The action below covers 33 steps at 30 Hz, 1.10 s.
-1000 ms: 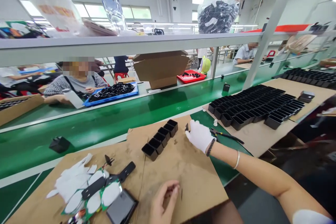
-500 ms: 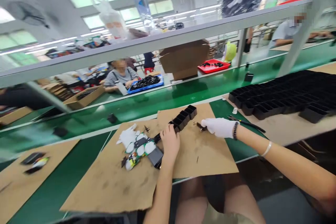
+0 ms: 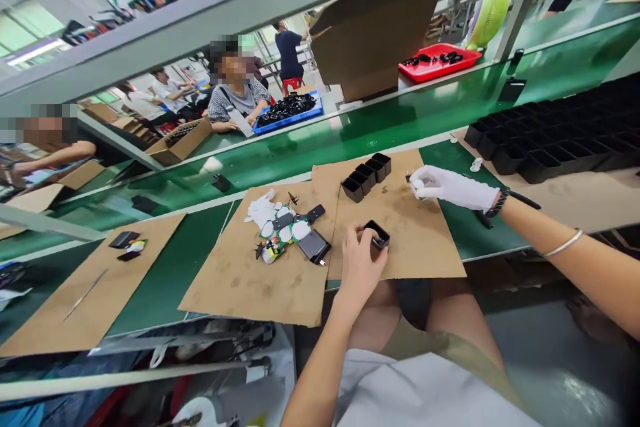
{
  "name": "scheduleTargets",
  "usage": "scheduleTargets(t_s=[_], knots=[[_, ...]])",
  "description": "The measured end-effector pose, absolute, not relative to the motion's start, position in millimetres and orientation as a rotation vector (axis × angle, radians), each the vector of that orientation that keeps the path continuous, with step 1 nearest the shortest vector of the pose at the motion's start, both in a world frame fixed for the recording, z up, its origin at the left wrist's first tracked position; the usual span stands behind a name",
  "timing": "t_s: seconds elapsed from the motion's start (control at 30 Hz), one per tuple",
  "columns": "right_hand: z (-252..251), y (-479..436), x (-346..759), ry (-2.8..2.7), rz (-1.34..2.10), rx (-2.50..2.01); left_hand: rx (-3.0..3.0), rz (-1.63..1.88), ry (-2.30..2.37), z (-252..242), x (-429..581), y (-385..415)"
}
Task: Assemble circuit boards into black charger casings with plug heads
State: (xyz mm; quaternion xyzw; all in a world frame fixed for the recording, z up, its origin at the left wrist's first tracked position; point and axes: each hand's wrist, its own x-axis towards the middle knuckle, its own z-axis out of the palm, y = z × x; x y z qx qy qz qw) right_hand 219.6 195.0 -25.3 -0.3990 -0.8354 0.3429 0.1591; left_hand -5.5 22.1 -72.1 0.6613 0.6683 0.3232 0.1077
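Note:
My bare left hand [image 3: 359, 259] grips a small open-topped black plastic box [image 3: 382, 240] near the front edge of the cardboard sheet [image 3: 425, 253]. Further right, my white-gloved right hand [image 3: 453, 188] is closed in a pinch above the sheet. A small dark piece [image 3: 409, 177] shows at its fingertips, too small to name. Between and beyond my hands stands a short row of similar black boxes [image 3: 354, 188]. To the left of my left hand lie green circuit boards with white round patches [image 3: 285, 233], a flat black case [image 3: 315, 247] and a white glove [image 3: 261, 208].
Many black boxes [image 3: 540, 163] fill the right side of the bench. Black-handled pliers [image 3: 523, 200] lie partly behind my right wrist. A green conveyor belt [image 3: 370, 123] runs behind, with a red tray [image 3: 440, 63] and a blue tray [image 3: 290, 113] beyond. Co-workers sit across.
My left hand has left the row and come toward me with one black box. My right hand has shifted slightly away from the row. The view has tipped downward.

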Motion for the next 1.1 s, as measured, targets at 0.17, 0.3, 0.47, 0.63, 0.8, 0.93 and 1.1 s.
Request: scheduleTargets(t_s=[0.17,0.3,0.47,0.63,0.8,0.93,1.1], knots=[[-30,137,220,-1.407,1.558,-0.820,1.765,1.169,1.817,-89,0,16],[-38,100,214,-1.140,1.631,-0.864,1.793,1.058,1.861,-88,-1,20],[-54,77,200,-0.972,1.575,-0.880,1.797,1.102,1.708,-83,-2,21],[-60,43,177,-1.035,1.176,-0.937,1.678,1.339,1.582,-80,-2,16],[-52,14,168,-1.137,1.069,-0.960,1.543,1.429,1.430,-61,-4,2],[-47,8,169,-0.992,1.130,-0.927,1.468,1.510,1.391,-46,-4,-4],[-42,4,164,-0.904,1.141,-0.913,1.556,1.694,1.562,-44,3,2]])
